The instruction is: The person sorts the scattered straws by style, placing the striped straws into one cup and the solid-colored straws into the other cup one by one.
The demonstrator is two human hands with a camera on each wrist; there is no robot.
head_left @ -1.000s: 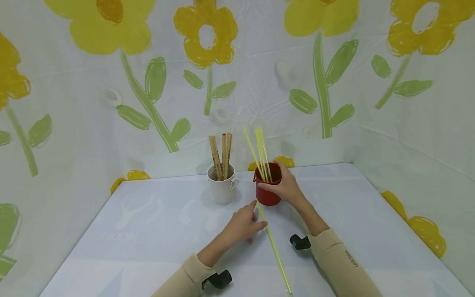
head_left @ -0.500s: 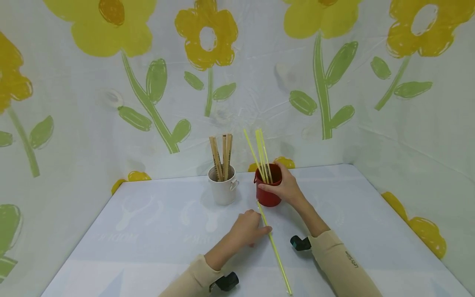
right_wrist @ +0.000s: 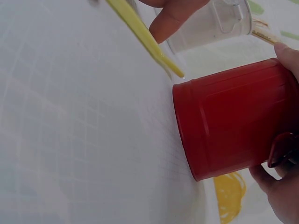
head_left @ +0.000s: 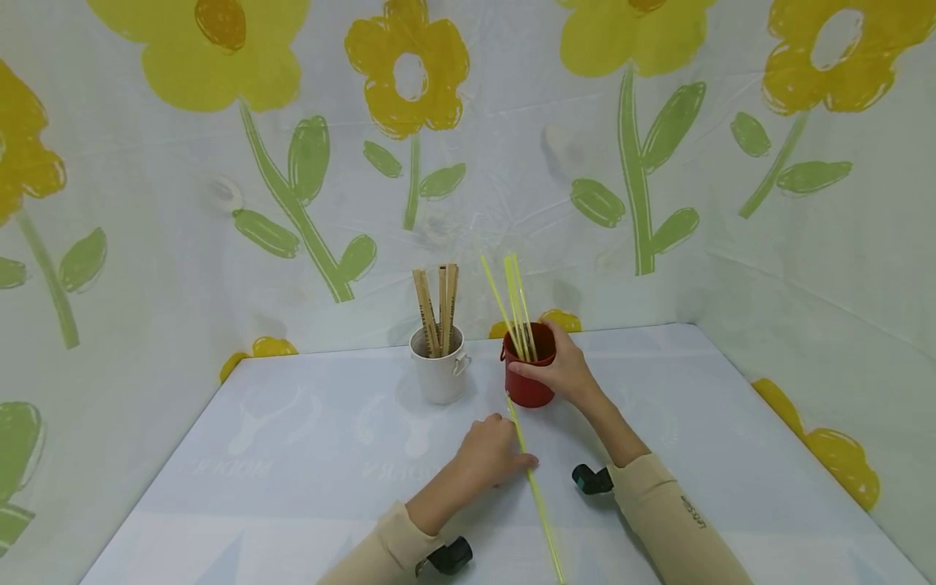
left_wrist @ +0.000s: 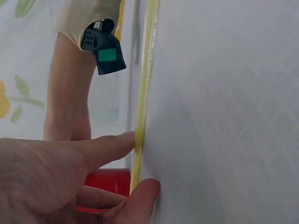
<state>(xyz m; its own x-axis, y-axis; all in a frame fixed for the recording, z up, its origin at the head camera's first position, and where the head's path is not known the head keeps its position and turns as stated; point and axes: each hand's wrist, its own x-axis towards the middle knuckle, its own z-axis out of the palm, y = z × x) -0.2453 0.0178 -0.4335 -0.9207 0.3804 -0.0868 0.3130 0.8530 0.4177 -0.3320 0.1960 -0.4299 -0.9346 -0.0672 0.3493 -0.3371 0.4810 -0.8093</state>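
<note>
Yellow straws [head_left: 516,305]: three in one red cup [head_left: 530,382], one lying flat [head_left: 537,496].

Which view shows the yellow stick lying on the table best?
The head view: the yellow stick shows nearly whole, from beside the red cup past the left hand touching it. The left wrist view gives only a close stretch at the fingertips; the right wrist view shows just its end by the cup.

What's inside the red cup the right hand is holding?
Thin yellow sticks stand in the red cup, their tops leaning left above its rim. Their lower ends are hidden by the cup's wall and the right hand gripping it.
</note>
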